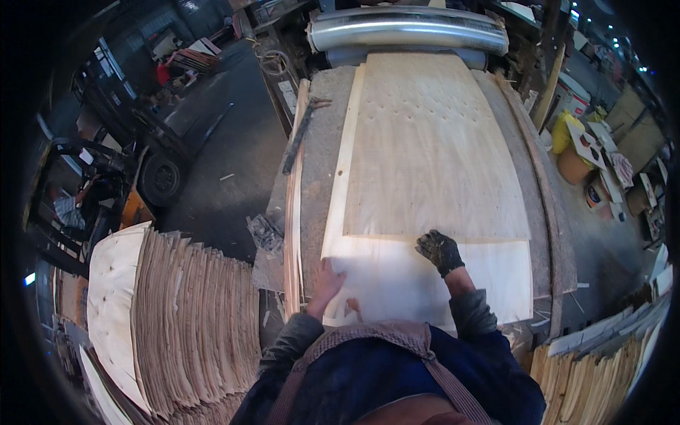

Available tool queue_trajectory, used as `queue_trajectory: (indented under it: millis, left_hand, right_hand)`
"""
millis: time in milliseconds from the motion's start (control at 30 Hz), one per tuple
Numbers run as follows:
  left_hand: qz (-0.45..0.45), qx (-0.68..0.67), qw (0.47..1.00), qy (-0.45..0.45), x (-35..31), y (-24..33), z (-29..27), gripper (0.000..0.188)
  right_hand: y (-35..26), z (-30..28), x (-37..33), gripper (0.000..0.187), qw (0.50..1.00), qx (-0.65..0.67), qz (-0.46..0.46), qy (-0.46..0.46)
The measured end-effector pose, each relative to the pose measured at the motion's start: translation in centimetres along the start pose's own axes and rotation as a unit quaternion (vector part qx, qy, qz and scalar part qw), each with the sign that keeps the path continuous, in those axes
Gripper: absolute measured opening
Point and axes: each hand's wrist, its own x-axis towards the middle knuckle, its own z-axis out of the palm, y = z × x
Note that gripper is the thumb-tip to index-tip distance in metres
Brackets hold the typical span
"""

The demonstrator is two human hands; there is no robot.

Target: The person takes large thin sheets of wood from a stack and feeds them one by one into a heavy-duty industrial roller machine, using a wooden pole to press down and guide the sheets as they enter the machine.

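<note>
A pale wood veneer sheet lies on the work table in front of me. A darker, tan veneer sheet lies over it, set farther back, so a pale strip shows at the near end and left side. My bare left hand is at the pale sheet's left edge, thumb on top and fingers closed at the rim. My right hand, in a dark worn glove, rests at the tan sheet's near edge with its fingers stretched out and slightly apart.
Shiny metal rollers span the table's far end. A dark bar-like tool lies on the left. Veneer stacks stand at left and lower right. A person sits in a forklift at the left.
</note>
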Motion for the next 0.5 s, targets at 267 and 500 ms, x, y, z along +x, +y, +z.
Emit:
queue_trajectory:
  millis: [267,500]
  left_hand:
    - [-0.06,-0.053,0.997,-0.002,0.1,-0.6,0.4,0.082]
    - [0.044,-0.178,0.983,-0.007,1.2,-2.8,0.6,0.058]
  right_hand:
    - [-1.2,2.9,6.0,0.028,0.998,0.032,0.028,-0.051]
    - [4.1,2.8,-7.3,0.034,0.98,0.016,0.184,-0.076]
